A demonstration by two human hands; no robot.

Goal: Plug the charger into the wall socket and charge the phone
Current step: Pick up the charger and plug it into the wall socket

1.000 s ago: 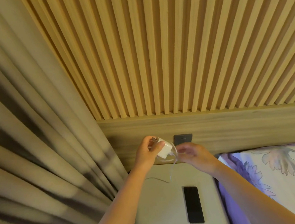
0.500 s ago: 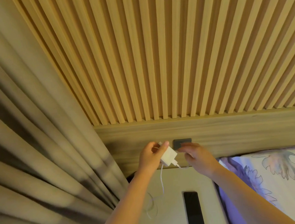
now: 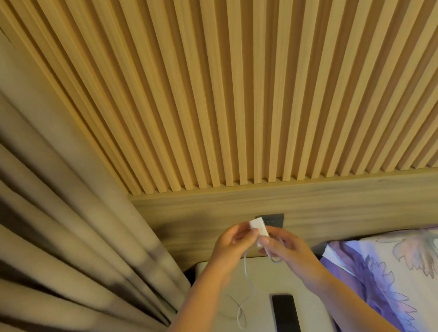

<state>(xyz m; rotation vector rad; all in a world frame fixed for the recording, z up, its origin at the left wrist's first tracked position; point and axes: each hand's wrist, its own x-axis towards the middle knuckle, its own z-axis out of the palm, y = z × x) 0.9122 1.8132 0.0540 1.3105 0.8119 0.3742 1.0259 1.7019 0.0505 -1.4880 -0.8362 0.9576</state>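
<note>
Both hands meet on the white charger [image 3: 259, 229]: the left hand [image 3: 234, 248] pinches its upper end between thumb and fingers, and the right hand [image 3: 284, 248] is closed on its lower end, where the thin cable [image 3: 248, 280] hangs down. Just beyond the hands and slightly to their right sits the dark wall socket [image 3: 274, 220], close behind the charger, whose long side runs slantwise toward it. Below the hands, nearer the person, the phone [image 3: 286, 319] lies flat on the bedside table [image 3: 304, 273], not yet connected, as far as I can judge.
</note>
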